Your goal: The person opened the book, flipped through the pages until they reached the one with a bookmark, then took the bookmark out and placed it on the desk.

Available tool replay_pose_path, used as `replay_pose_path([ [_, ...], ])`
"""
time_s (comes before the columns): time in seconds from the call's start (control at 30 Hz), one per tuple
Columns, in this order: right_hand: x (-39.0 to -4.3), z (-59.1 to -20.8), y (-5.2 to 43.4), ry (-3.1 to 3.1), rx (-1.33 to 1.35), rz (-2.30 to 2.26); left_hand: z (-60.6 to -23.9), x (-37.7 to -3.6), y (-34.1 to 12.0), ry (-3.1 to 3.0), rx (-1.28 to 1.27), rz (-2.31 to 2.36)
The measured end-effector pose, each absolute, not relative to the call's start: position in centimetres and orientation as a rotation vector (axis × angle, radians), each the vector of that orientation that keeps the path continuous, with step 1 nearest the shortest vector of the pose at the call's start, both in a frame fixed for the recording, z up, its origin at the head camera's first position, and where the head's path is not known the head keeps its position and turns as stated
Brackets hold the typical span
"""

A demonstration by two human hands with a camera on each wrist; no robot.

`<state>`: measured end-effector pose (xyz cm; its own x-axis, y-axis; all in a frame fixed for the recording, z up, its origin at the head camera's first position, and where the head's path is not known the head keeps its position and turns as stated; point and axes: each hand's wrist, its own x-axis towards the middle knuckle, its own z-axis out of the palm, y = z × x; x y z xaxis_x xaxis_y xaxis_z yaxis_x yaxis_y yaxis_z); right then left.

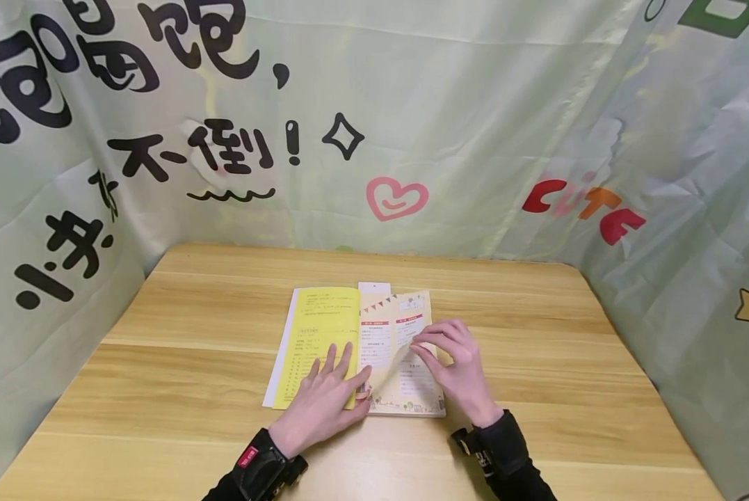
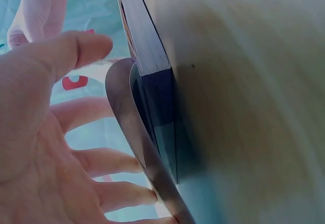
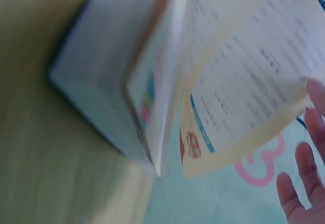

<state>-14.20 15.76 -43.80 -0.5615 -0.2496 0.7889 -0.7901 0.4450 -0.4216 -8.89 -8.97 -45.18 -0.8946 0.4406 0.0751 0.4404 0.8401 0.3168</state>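
On the table (image 1: pixel 537 362), left hand (image 1: pixel 320 403) presses the book (image 1: pixel 324 334), fingers spread; right hand (image 1: pixel 458 369) fingers pinch a lifted page (image 1: pixel 389 365).

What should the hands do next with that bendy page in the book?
Probably carry the page on over to the left. The right hand pinches its edge and it is lifted and curled halfway across the open book, while the left hand rests flat on the yellow page, holding it down.
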Motion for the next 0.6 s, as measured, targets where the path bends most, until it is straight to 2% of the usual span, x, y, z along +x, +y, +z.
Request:
replay_pose_path([
  [0.2, -13.7, -44.1, 14.9, -2.088, 0.804, 1.126, -45.0, -8.9, -8.8, 3.040, 0.738, 0.550],
  [0.6, -12.7, -44.7, 13.3, -2.309, 0.852, 1.171, -44.8, -8.9, -8.5, 3.097, 0.771, 0.558],
])
